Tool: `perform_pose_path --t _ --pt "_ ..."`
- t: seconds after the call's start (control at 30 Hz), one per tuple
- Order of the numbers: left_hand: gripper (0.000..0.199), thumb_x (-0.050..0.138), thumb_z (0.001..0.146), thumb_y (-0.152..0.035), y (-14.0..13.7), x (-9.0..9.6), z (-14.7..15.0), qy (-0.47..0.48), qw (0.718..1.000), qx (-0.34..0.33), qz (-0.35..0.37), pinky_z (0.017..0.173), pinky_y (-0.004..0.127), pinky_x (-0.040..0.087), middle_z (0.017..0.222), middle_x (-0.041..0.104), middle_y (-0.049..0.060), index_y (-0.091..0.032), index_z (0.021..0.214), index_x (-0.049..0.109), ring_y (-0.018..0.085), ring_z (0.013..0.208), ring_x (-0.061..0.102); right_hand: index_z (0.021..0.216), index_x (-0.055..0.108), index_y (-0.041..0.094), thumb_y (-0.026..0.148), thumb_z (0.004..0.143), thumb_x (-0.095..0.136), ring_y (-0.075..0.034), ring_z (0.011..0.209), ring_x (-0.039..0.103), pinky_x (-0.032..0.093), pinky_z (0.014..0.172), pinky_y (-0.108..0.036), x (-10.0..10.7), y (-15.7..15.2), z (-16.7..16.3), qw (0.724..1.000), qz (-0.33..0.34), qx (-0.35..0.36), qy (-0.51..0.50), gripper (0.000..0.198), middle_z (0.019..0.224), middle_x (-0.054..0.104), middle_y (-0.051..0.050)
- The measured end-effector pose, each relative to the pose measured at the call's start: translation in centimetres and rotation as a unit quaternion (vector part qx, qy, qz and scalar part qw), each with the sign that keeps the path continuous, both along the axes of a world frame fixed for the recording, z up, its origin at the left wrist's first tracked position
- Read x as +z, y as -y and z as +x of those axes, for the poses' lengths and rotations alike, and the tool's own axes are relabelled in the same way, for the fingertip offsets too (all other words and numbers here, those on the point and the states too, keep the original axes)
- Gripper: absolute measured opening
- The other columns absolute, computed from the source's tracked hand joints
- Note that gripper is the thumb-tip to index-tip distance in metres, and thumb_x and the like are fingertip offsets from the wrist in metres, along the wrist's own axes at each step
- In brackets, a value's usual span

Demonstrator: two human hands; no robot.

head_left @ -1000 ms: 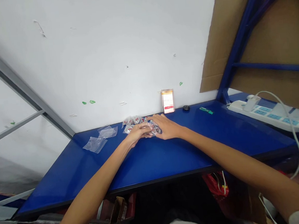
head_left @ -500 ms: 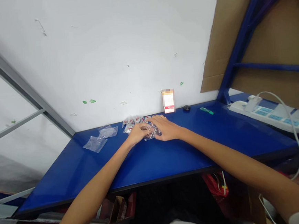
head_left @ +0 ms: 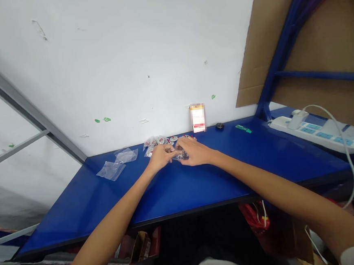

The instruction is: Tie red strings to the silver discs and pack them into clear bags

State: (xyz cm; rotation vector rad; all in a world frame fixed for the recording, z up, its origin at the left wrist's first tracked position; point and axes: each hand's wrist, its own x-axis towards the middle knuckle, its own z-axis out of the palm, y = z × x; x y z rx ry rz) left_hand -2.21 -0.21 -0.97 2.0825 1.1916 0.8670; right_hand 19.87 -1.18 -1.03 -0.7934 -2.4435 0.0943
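Over the blue table, my left hand (head_left: 161, 156) and my right hand (head_left: 194, 150) meet, both closed on a small clear plastic bag (head_left: 181, 155). Something dark or shiny shows through its film; its kind is hard to make out. My fingers cover most of the bag. Just behind my hands, several round silvery pieces with red marks (head_left: 173, 139) lie by the wall. To their left, similar pieces sit in clear bags (head_left: 155, 142). Two flat clear plastic bags (head_left: 111, 170) lie farther left on the table.
On the blue table (head_left: 181, 189) stand a card with a blurred face (head_left: 198, 118), a small black round object (head_left: 220, 126) and a green item (head_left: 243, 129). A white power strip (head_left: 318, 133) with a plug and cable lies at right. A white wall (head_left: 122, 63) rises behind.
My hands have drawn closer together, and the bag between them is more covered by my fingers. More round pieces show behind my right hand. The view has shifted slightly.
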Motion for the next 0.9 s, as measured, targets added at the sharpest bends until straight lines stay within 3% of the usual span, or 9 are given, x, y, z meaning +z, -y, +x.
perform_pose_path --t 0.2,0.37,0.57,0.73,0.9 --pt "0.033 0.078 0.085 -0.048 0.0 -0.3 -0.1 -0.030 0.999 0.014 0.007 0.054 0.024 0.041 0.060 0.070 0.001 -0.017 0.076 0.074 0.015 0.055 0.062 0.106 0.049 0.022 0.027 0.084 0.070 -0.027 0.092 0.059 0.040 0.082 -0.037 0.2 -0.1 0.1 1.000 -0.019 -0.017 -0.007 0.031 0.104 0.065 -0.009" --pt "0.025 0.083 0.078 -0.036 -0.3 -1.1 0.2 0.054 0.998 -0.009 0.001 0.069 0.026 0.052 0.087 0.079 0.005 -0.016 0.092 0.077 0.018 0.077 0.071 0.114 0.049 0.022 0.025 0.085 0.069 -0.028 0.098 0.061 0.043 0.082 -0.036 0.0 0.0 0.1 0.999 -0.045 0.019 -0.021 0.036 0.112 0.065 -0.010" --pt "0.036 0.086 0.077 -0.047 -0.5 -1.3 0.2 0.108 0.991 -0.018 -0.073 0.062 0.025 0.051 0.075 0.076 0.005 -0.015 0.088 0.073 0.017 0.066 0.069 0.116 0.049 0.022 0.023 0.084 0.070 -0.029 0.101 0.061 0.045 0.082 -0.037 -0.4 -0.2 -0.3 0.999 -0.040 0.022 -0.029 0.038 0.113 0.064 -0.011" --pt "0.041 0.084 0.078 -0.054 -0.3 -1.0 0.2 0.074 0.996 0.001 -0.048 0.058 0.025 0.048 0.073 0.075 0.006 -0.015 0.085 0.076 0.018 0.064 0.069 0.105 0.048 0.022 0.023 0.086 0.068 -0.028 0.096 0.060 0.044 0.079 -0.036 -0.3 -0.3 -0.3 0.999 -0.033 0.001 -0.007 0.028 0.106 0.064 -0.010" --pt "0.038 0.081 0.081 -0.054 0.0 -0.6 0.3 0.001 0.998 0.062 0.004 0.053 0.025 0.038 0.059 0.068 0.002 -0.017 0.080 0.076 0.017 0.056 0.063 0.107 0.051 0.021 0.032 0.084 0.075 -0.030 0.099 0.060 0.044 0.084 -0.039 0.2 0.3 -0.5 1.000 -0.016 -0.010 0.001 0.035 0.108 0.064 -0.010"
